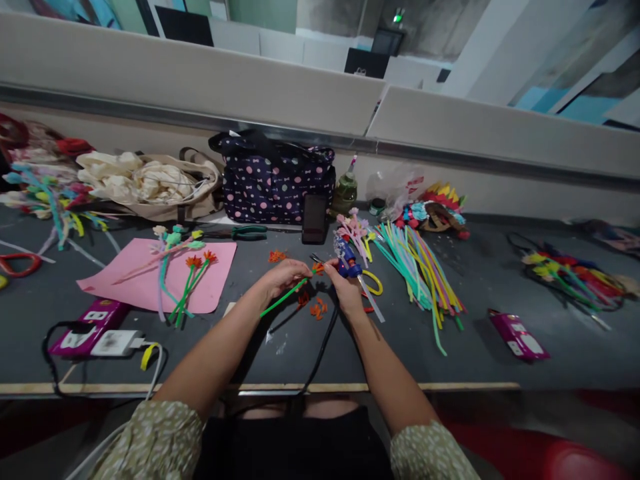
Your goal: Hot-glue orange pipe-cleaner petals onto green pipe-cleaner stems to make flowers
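Note:
My left hand [285,277] is closed around a green fuzzy pipe cleaner [283,299], which slants down toward me. At its upper end sits a small orange pipe-cleaner flower piece [319,268]. My right hand [345,287] meets it from the other side, fingers pinched at the orange piece. A blue glue gun [349,267] with a clear glue stick [371,299] is right beside my right hand; whether the palm touches it is hidden. Dark metal tips [315,258] show just beyond the fingers. Loose orange pieces [319,309] lie below the hands.
Left, finished flowers [193,280] rest on pink paper [220,267] by a power strip [95,327]. Pliers [247,232], a phone [315,220] and a dotted bag [277,183] are behind. Right are yellow-handled scissors [374,283] and pipe cleaners [425,267]. A black cord [320,353] crosses the table edge.

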The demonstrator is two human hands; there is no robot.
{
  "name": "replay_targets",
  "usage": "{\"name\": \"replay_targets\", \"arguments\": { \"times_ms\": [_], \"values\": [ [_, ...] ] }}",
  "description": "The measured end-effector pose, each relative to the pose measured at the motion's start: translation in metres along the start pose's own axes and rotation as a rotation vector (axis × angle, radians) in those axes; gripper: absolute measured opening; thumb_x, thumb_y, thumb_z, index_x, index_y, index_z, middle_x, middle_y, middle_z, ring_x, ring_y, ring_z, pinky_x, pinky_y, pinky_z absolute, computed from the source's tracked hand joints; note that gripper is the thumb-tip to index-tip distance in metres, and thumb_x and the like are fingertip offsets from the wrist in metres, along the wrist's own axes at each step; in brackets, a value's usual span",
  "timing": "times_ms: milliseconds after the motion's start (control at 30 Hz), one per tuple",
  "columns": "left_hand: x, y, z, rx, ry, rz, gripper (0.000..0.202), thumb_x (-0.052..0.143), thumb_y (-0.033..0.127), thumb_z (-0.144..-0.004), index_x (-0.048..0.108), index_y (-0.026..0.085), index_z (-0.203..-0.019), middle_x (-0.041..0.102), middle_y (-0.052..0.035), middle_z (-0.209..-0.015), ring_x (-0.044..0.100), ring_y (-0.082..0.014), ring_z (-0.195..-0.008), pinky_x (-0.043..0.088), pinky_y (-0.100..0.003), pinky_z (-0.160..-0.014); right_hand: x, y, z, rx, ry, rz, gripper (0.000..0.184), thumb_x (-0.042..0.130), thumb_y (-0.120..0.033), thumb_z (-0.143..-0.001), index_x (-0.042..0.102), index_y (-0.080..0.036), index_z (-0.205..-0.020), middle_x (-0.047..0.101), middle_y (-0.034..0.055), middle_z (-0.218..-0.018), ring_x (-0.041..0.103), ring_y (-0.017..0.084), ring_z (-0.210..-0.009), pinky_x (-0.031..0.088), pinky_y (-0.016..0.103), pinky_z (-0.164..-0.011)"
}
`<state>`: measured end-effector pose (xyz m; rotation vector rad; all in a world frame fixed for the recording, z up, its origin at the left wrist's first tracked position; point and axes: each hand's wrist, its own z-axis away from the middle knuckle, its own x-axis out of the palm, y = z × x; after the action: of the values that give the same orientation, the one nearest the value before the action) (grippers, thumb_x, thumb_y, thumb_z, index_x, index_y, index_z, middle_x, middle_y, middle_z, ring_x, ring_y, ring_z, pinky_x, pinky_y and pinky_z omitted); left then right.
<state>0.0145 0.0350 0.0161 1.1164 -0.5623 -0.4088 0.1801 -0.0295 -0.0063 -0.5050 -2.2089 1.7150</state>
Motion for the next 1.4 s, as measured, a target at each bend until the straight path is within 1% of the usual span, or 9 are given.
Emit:
{"name": "replay_targets", "arguments": {
  "times_ms": [233,367,500,600,700,767,967,1267,1400],
  "values": [
    [0.004,0.003,0.003,-0.004,-0.008,0.022,0.014,0.072,0.025,-0.057,0.062,0.016,-0.060,0.043,0.0054,-0.045,0.042,-0.0091,-0.041,0.032,-0.023,-0.043,-0.001,-0.014,0.004,-0.086,-0.039,0.128,0.021,0.070,-0.041,-0.080,0.066,-0.020,-0.083,0.066,0.0002,-0.082,0.059,0.016,-0.075,0.049,0.032,-0.079],
    [0.004,0.005,0.005,0.017,-0.028,0.036,0.014,0.072,0.024,-0.058,0.060,0.016,-0.056,0.041,0.0060,-0.044,0.040,-0.0085,-0.038,0.033,-0.024,-0.042,-0.002,-0.009,0.004,-0.052,-0.019,0.115,0.026,0.071,-0.044,-0.078,0.066,-0.020,-0.084,0.066,0.0010,-0.083,0.059,0.016,-0.076,0.050,0.033,-0.080],
    [0.003,0.004,0.004,0.029,0.005,0.056,0.016,0.073,0.025,-0.060,0.060,0.016,-0.056,0.040,0.0063,-0.044,0.039,-0.0075,-0.037,0.031,-0.023,-0.041,0.000,-0.003,0.003,0.002,-0.015,0.014,0.028,0.074,-0.045,-0.075,0.066,-0.021,-0.086,0.067,0.0014,-0.086,0.061,0.017,-0.081,0.050,0.036,-0.086],
    [0.003,0.004,0.001,0.051,0.060,0.120,0.016,0.075,0.025,-0.060,0.062,0.016,-0.058,0.040,0.0061,-0.044,0.041,-0.0082,-0.039,0.034,-0.022,-0.042,-0.001,-0.002,0.001,0.031,-0.024,0.008,0.029,0.074,-0.046,-0.073,0.066,-0.020,-0.084,0.067,0.0018,-0.086,0.062,0.018,-0.082,0.050,0.036,-0.086],
    [0.001,0.004,-0.002,0.053,0.141,0.211,0.016,0.076,0.023,-0.058,0.062,0.016,-0.060,0.042,0.0048,-0.044,0.051,-0.0119,-0.046,0.036,-0.021,-0.042,-0.003,-0.005,0.000,0.081,-0.071,0.080,0.028,0.073,-0.045,-0.071,0.067,-0.020,-0.082,0.066,0.0014,-0.083,0.061,0.018,-0.078,0.050,0.032,-0.077],
    [-0.001,0.005,-0.004,0.064,0.208,0.258,0.016,0.076,0.022,-0.059,0.061,0.016,-0.061,0.044,0.0042,-0.045,0.053,-0.0126,-0.048,0.035,-0.021,-0.042,-0.005,-0.009,-0.001,0.123,-0.139,0.126,0.027,0.072,-0.044,-0.070,0.066,-0.020,-0.080,0.065,0.0010,-0.080,0.059,0.017,-0.073,0.048,0.031,-0.071],
    [-0.011,0.012,-0.005,0.106,0.456,0.401,0.013,0.072,0.017,-0.062,0.060,0.014,-0.064,0.055,0.0018,-0.050,0.048,-0.0077,-0.042,0.036,-0.020,-0.042,-0.011,-0.014,-0.001,0.171,-0.346,0.290,0.022,0.068,-0.040,-0.068,0.063,-0.020,-0.074,0.061,-0.0007,-0.068,0.054,0.017,-0.066,0.043,0.029,-0.065],
    [-0.016,0.014,-0.005,0.136,0.515,0.485,0.014,0.072,0.015,-0.061,0.059,0.014,-0.066,0.055,0.0021,-0.049,0.048,-0.0068,-0.042,0.034,-0.017,-0.042,-0.014,-0.006,-0.007,0.018,-0.421,0.471,0.024,0.068,-0.041,-0.068,0.061,-0.021,-0.078,0.064,0.0008,-0.075,0.056,0.021,-0.074,0.042,0.031,-0.067],
    [-0.019,0.012,-0.007,0.181,0.536,0.489,0.015,0.073,0.018,-0.061,0.058,0.015,-0.065,0.057,0.0012,-0.053,0.046,-0.0061,-0.042,0.033,-0.018,-0.041,-0.009,-0.004,-0.001,-0.054,-0.478,0.545,0.019,0.065,-0.040,-0.074,0.061,-0.023,-0.081,0.065,0.0013,-0.079,0.058,0.021,-0.074,0.043,0.031,-0.069]
  ]
}}
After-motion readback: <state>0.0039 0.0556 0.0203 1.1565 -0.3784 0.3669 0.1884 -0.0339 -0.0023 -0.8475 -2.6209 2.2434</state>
